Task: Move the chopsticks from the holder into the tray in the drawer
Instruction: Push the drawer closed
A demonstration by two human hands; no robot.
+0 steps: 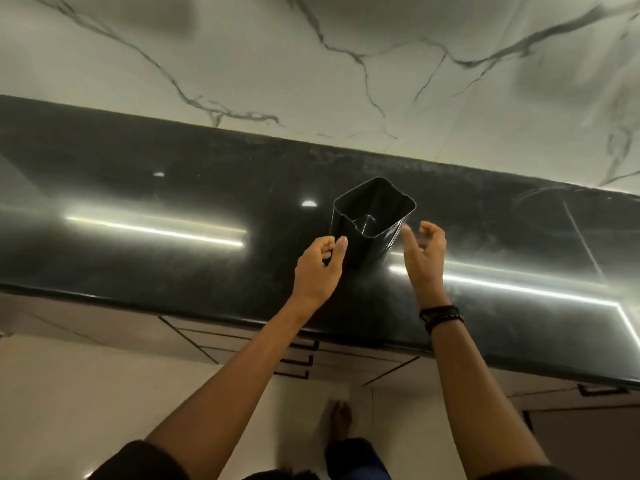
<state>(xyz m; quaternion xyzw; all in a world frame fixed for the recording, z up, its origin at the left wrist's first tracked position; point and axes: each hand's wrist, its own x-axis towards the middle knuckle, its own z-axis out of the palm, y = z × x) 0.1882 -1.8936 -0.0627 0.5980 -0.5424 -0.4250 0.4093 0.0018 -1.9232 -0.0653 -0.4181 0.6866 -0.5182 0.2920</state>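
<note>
Our hands flank a black holder (370, 237) at mid-frame.
Our left hand (320, 268) curls round the holder's left corner; our right hand (424, 258) hangs loosely open just beside it, holding nothing. No chopsticks show; the holder looks empty. Drawers (346, 358) at lower centre look closed, so we should check inside first.

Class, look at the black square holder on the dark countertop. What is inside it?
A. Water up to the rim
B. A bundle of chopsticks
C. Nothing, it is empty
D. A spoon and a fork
C: the head view looks down into the holder, and its bare glossy bottom shows with nothing standing in it.
</note>
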